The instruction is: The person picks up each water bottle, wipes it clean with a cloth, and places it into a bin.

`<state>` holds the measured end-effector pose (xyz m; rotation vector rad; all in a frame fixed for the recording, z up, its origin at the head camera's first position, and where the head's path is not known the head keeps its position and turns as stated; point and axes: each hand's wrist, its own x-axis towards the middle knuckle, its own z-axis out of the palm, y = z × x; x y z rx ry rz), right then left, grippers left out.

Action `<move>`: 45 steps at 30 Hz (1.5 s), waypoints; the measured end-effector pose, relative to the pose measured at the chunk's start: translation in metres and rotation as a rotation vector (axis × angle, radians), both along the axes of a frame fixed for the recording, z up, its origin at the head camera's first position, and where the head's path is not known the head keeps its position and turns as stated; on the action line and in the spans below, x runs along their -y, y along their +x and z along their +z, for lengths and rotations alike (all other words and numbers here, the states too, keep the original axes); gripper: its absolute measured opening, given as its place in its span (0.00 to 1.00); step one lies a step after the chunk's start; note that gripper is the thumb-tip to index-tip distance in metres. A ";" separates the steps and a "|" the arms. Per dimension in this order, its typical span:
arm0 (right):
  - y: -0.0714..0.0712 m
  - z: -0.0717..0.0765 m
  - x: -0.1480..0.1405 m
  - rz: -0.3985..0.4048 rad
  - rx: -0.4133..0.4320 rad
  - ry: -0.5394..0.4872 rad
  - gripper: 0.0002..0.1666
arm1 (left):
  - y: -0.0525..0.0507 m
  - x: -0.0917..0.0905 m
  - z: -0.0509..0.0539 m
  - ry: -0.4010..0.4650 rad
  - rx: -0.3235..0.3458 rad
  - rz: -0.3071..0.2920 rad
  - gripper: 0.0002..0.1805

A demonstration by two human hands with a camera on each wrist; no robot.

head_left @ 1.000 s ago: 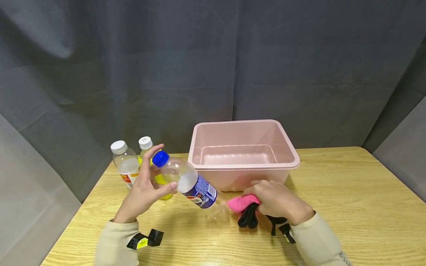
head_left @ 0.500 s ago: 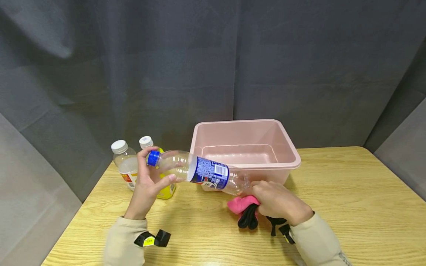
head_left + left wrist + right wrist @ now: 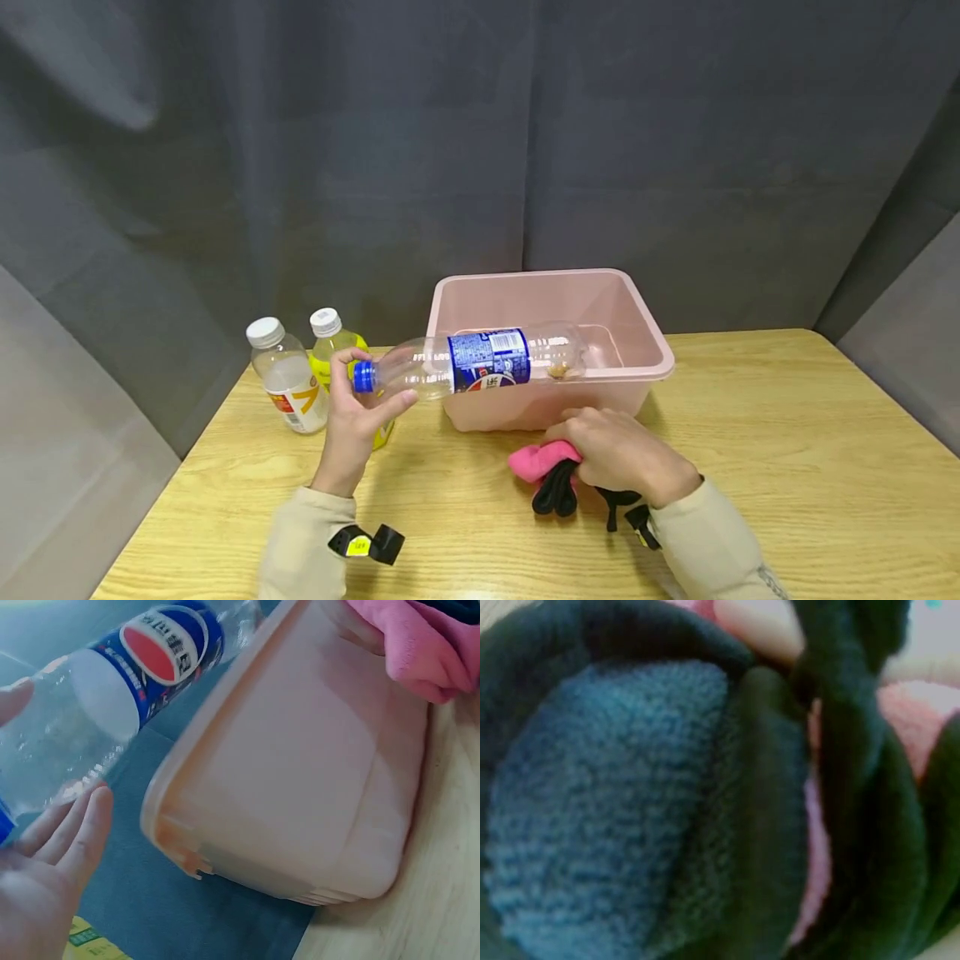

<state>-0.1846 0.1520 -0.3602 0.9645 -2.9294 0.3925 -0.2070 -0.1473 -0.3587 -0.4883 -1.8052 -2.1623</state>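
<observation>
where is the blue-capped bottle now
In the middle of the head view, the blue-capped bottle is in the left hand, its base overlapping the pink tub.

Yellow bottle (image 3: 337, 342) partly hidden behind left hand (image 3: 354, 427), cloth (image 3: 675, 802) blurred in right wrist view

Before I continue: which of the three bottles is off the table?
The blue-capped bottle, held in the left hand; the leftmost bottle and the yellow-labelled bottle stand on the table.

Grey curtains (image 3: 375, 167) behind and beside a wooden table (image 3: 795, 450) suggest a booth.
</observation>
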 end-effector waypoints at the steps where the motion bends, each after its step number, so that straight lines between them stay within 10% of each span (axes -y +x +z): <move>1: 0.000 -0.001 0.000 -0.003 0.003 -0.001 0.25 | -0.001 -0.002 -0.001 -0.015 0.015 0.015 0.32; 11: 0.002 -0.004 0.002 0.014 0.004 -0.005 0.24 | -0.012 -0.025 0.001 -0.212 0.046 0.218 0.31; 27: 0.000 -0.003 0.000 0.006 0.010 -0.001 0.23 | -0.041 -0.044 0.024 -0.409 -0.041 0.341 0.35; 36: 0.001 -0.005 -0.005 0.003 0.004 -0.008 0.23 | -0.059 -0.058 0.053 -0.531 -0.106 0.298 0.37; 45: 0.000 -0.006 -0.008 0.000 -0.004 -0.005 0.23 | -0.090 -0.073 0.077 -0.943 -0.132 0.204 0.36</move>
